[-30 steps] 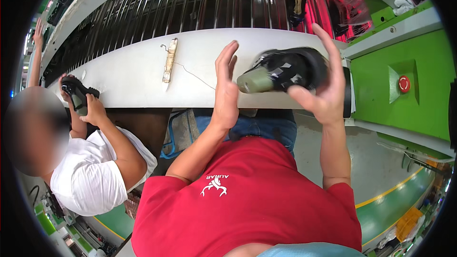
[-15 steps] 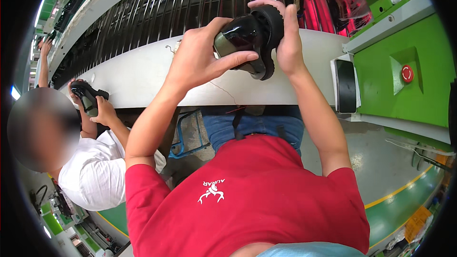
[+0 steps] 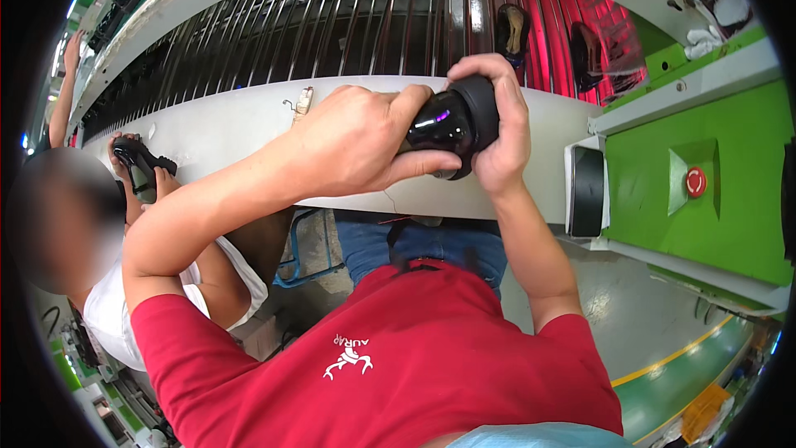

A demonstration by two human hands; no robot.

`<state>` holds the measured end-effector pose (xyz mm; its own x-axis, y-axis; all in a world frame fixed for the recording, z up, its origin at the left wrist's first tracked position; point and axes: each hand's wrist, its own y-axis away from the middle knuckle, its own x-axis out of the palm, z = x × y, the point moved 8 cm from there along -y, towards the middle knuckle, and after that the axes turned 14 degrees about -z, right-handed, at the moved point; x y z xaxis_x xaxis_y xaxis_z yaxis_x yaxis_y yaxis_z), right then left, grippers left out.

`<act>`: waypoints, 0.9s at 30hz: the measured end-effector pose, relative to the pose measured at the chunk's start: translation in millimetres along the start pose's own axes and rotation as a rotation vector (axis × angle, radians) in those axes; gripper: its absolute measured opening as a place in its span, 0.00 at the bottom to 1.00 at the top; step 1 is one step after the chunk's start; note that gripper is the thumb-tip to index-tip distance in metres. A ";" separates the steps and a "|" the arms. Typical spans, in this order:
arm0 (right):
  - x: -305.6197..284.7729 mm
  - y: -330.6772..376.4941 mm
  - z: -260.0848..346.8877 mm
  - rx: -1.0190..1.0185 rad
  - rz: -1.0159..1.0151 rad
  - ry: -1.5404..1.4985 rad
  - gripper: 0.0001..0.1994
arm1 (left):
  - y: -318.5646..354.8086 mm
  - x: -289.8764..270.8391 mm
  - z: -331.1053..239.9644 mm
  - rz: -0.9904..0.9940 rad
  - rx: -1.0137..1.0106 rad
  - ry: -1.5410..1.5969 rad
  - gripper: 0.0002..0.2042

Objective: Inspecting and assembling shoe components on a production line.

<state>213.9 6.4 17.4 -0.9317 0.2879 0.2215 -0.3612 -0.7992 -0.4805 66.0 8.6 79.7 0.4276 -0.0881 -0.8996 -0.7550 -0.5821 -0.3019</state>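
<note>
I hold a glossy black shoe (image 3: 440, 126) with a thick black sole (image 3: 481, 119) over the white ledge, using both hands. My left hand (image 3: 365, 134) wraps round the glossy upper, thumb stretched along its near side. Against the sole presses my right hand (image 3: 507, 129), with its fingers curled over the far edge. The shoe's toe and opening are mostly hidden by my hands.
Beyond the white ledge (image 3: 249, 137) runs a metal roller conveyor (image 3: 332, 25) carrying a shoe (image 3: 512, 31) and another dark shoe (image 3: 586, 54) under red light. A green machine (image 3: 647, 199) with a red button (image 3: 695, 182) stands right. At left, a co-worker handles a black shoe (image 3: 143, 164).
The shoe has turned in my hands and come slightly nearer. My left hand has rolled over, with its elbow swung outward to the left, and my right fingers now curl round the sole.
</note>
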 end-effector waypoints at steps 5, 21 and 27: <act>-3.9 1.2 -4.8 0.025 -0.064 -0.095 0.22 | -5.1 -5.6 -6.6 -0.063 0.065 0.026 0.31; -24.4 -7.6 14.5 -0.079 -0.012 0.087 0.19 | -32.8 13.1 -21.6 0.069 0.060 -0.012 0.30; -21.9 -1.6 28.2 -0.233 0.043 0.156 0.16 | -22.5 11.9 -27.0 0.025 0.064 -0.031 0.31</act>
<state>236.0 -13.5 37.2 -0.9344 0.3488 0.0719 -0.3036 -0.6748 -0.6727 101.5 -1.2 84.3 0.3933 -0.0759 -0.9163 -0.7958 -0.5272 -0.2980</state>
